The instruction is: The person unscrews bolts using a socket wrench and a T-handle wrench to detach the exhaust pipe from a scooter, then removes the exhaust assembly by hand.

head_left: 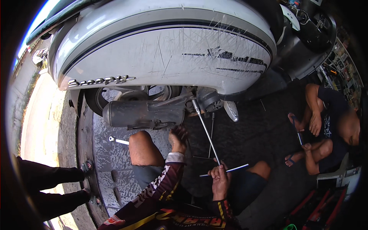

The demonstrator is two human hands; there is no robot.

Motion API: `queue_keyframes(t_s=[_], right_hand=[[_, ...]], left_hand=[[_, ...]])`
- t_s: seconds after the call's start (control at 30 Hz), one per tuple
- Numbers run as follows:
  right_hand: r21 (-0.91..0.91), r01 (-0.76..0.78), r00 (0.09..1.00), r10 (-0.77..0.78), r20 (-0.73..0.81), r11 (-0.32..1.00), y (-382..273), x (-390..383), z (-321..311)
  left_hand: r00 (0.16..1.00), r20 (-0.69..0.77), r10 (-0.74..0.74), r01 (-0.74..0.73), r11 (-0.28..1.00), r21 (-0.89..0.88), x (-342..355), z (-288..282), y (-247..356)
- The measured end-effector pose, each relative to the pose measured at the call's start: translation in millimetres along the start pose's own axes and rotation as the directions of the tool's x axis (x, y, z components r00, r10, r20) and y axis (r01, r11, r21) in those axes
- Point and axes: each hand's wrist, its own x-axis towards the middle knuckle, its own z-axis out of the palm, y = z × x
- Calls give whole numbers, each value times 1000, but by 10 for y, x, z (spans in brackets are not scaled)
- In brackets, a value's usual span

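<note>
the white scooter body fills the upper part of the view, its scratched side panel curving over me and closing off all room above. below it the dark exhaust muffler runs across, just above my left knee, leaving only a narrow gap between panel edge and muffler. the grey patterned floor plate lies open to my left, bounded by a curb and pale pavement. to my right the dark floor is open as far as a seated person near the right edge; another person's dark-trousered legs stand at the lower left.

the t-handle wrench is a long, thin, bright metal shaft, tilted, its upper end seated on the engine area under the panel, its crossbar at the lower end near my right knee. my right hand is clamped on the wrench at the crossbar junction. my left hand reaches up under the muffler, fingers bent against the underside; i cannot tell whether it grips anything. a small silver spanner lies on the floor plate, well apart from both hands.
</note>
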Motion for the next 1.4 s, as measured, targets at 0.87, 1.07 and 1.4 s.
queue_keyframes(t_s=[0.87,1.07,1.4], right_hand=[[-890,311,945,-7,328,334,-160,303,148],[-770,601,790,299,535,-212,-451,364,248],[-674,655,739,473,479,-341,-826,432,595]], left_hand=[[980,123,157,-91,900,-426,1060,-234,53],[979,114,171,-109,904,-414,925,-154,119],[660,583,-474,324,879,349,-1328,464,106]])
